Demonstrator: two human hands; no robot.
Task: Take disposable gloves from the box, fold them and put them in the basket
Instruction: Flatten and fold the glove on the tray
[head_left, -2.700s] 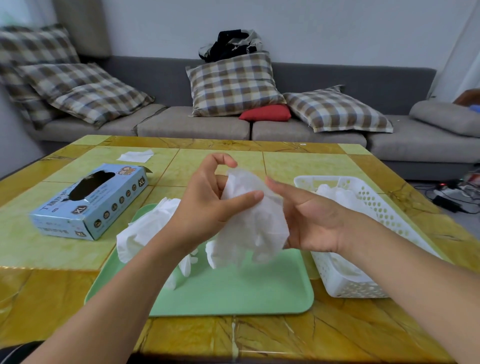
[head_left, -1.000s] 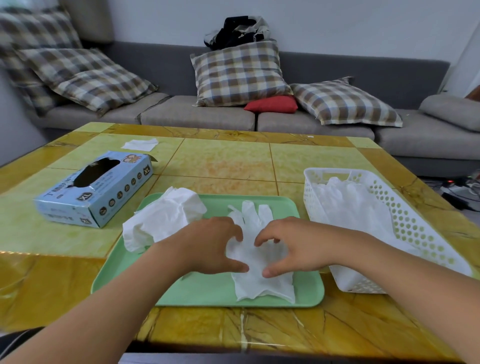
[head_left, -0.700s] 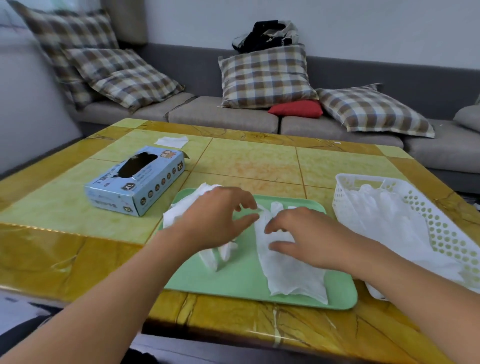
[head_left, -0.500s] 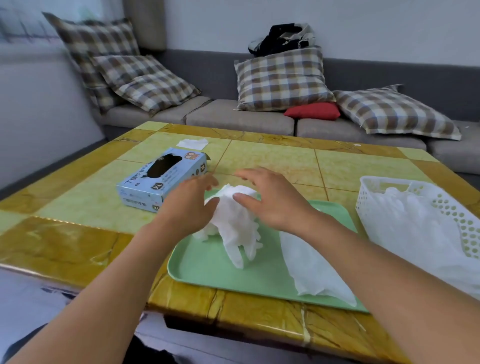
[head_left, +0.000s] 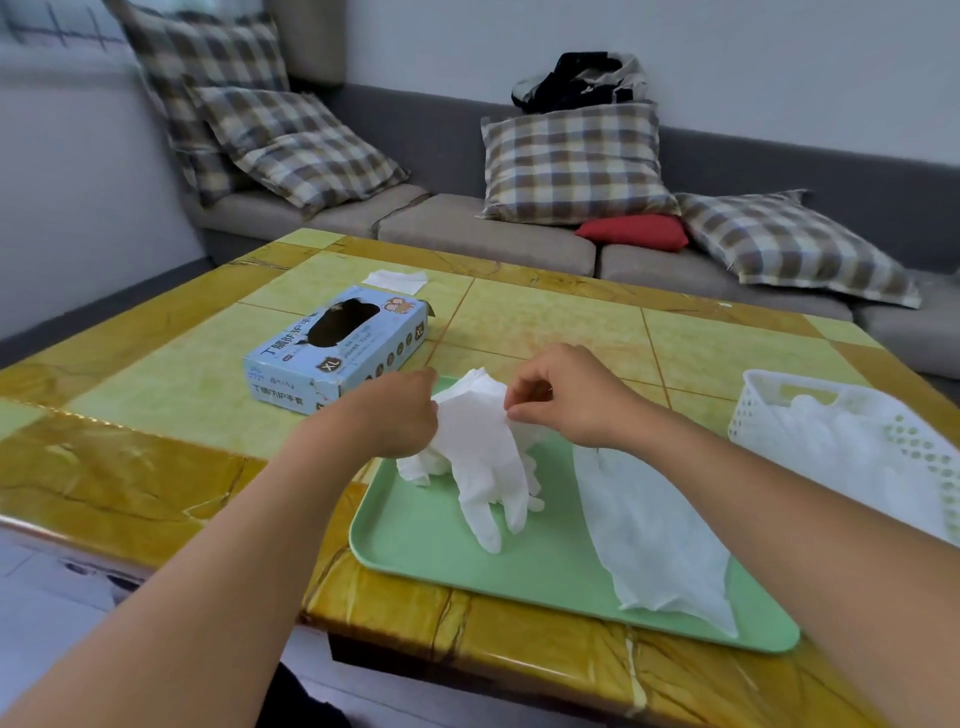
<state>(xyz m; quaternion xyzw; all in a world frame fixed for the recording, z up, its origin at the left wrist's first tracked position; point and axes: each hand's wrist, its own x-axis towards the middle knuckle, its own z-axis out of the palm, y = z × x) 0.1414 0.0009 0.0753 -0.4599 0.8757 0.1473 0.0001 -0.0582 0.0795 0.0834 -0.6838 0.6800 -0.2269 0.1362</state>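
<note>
A white disposable glove (head_left: 485, 457) hangs cuff-up over the green tray (head_left: 436, 551), its fingers drooping onto the tray. My left hand (head_left: 397, 415) grips its left edge and my right hand (head_left: 566, 400) pinches its right edge near the cuff. More crumpled gloves lie under it at the tray's far left. A flattened glove (head_left: 654, 535) lies along the tray's right part, under my right forearm. The blue glove box (head_left: 337, 348) sits left of the tray with its dark opening up. The white perforated basket (head_left: 769, 387) at the right holds several gloves.
A small white scrap (head_left: 396, 280) lies on the yellow tiled table (head_left: 156, 395) beyond the box. A grey sofa (head_left: 488, 239) with checked cushions and a red pillow runs behind the table. The near table edge is just below the tray.
Both hands left the flattened glove on the tray's right part, moved to the crumpled pile at the left and lifted one glove from it. The view swung left.
</note>
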